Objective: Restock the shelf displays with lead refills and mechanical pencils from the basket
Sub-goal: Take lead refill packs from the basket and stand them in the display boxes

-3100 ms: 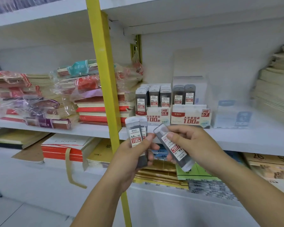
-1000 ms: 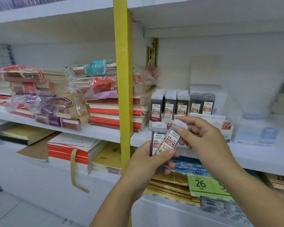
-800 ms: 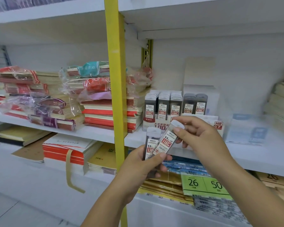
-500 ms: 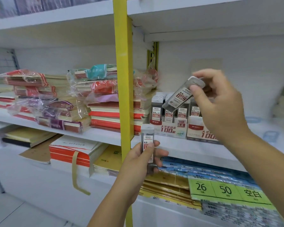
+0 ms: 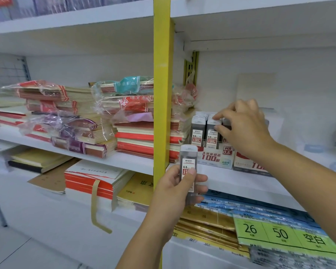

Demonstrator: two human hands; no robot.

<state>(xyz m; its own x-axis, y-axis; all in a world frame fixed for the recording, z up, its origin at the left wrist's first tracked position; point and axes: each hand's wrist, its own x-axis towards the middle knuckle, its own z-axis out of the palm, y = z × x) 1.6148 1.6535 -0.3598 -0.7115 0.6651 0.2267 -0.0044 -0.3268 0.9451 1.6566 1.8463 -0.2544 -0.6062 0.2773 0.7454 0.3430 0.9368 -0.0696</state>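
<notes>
The right hand covers the third refill in the 0.5 box, only a scrap of red label showing; what its fingers grip, if anything, cannot be told. Its wrist hides most of the next box. The left hand hides the lower half of its refill, thumb over the label. Goods at the right end of the shelf are a blur. Small print on the tag is unreadable. The post masks part of the notebooks.
</notes>
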